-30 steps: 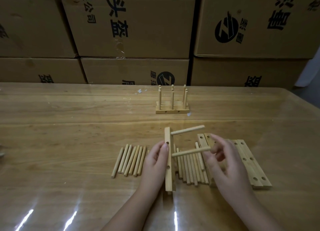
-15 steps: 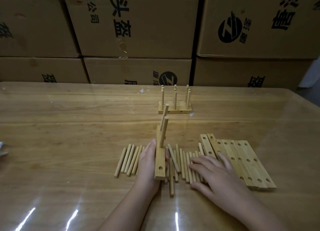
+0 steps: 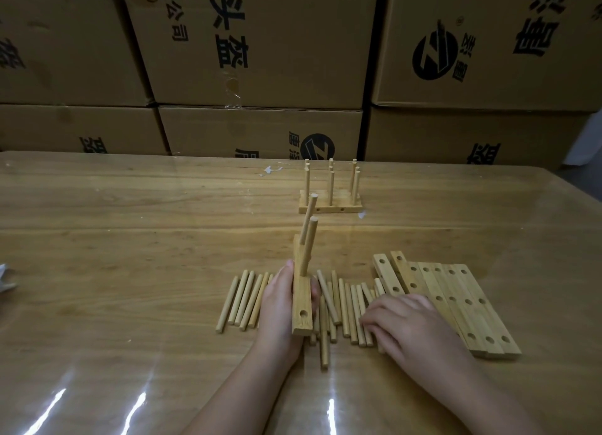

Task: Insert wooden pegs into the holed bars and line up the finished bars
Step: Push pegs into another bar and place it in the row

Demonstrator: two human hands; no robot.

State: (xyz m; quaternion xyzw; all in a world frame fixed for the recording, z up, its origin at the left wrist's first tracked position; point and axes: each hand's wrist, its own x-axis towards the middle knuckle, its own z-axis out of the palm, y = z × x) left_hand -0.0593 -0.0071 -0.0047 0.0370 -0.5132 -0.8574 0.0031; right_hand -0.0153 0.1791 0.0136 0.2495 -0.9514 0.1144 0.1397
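Fingers of your left hand [image 3: 280,304] curl round a holed bar [image 3: 301,304] at lower centre; its long axis runs up the frame, two pegs [image 3: 308,245] rising from its far half, its near hole empty. Your right hand [image 3: 413,324] rests flat, fingers straight, on loose pegs [image 3: 347,304] on the tabletop [image 3: 130,239]. Empty bars [image 3: 456,298] lie right of it; finished bars [image 3: 329,206] stand upper centre. Cardboard boxes [image 3: 277,43] behind are closed.

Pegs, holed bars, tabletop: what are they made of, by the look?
Pegs: pale unfinished wood dowels, matte, round-cut ends. Holed bars: light wood, possibly bamboo, streaky lengthwise grain, matte; same for the bar the left hand grips. Table: wood-grain top under a glossy clear layer, judging by sharp light glare; solid wood or veneer unclear.
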